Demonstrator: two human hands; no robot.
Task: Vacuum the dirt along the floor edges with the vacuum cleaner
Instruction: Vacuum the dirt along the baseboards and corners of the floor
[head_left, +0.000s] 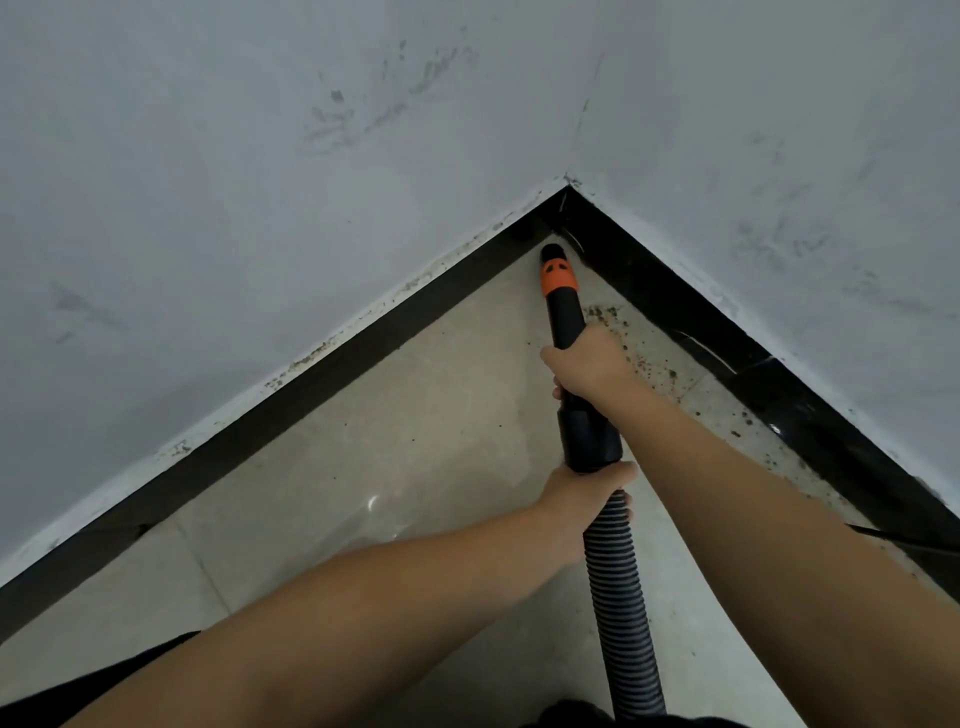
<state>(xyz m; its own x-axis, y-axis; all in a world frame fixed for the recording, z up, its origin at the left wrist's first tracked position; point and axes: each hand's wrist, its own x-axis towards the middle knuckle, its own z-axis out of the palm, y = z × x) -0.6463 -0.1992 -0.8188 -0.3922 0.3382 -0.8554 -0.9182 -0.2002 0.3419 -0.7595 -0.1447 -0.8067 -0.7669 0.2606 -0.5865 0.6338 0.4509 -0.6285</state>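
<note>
A black vacuum nozzle (563, 306) with an orange collar points into the room corner, its tip on the floor where the two black skirting boards meet. My right hand (587, 361) grips the black tube just behind the collar. My left hand (584, 496) holds the ribbed grey hose (621, 597) where it joins the black cuff. Dark specks of dirt (641, 353) lie scattered on the beige tiles along the right skirting, just right of the tube. A few specks sit on top of the left skirting (311, 356).
Two grey-white walls (260, 182) meet at the corner; both are smudged. Black skirting boards (701, 322) run along both floor edges. A thin black cable (904, 538) crosses the floor at the right edge. Beige floor tiles (415, 441) spread out to the left of the hose.
</note>
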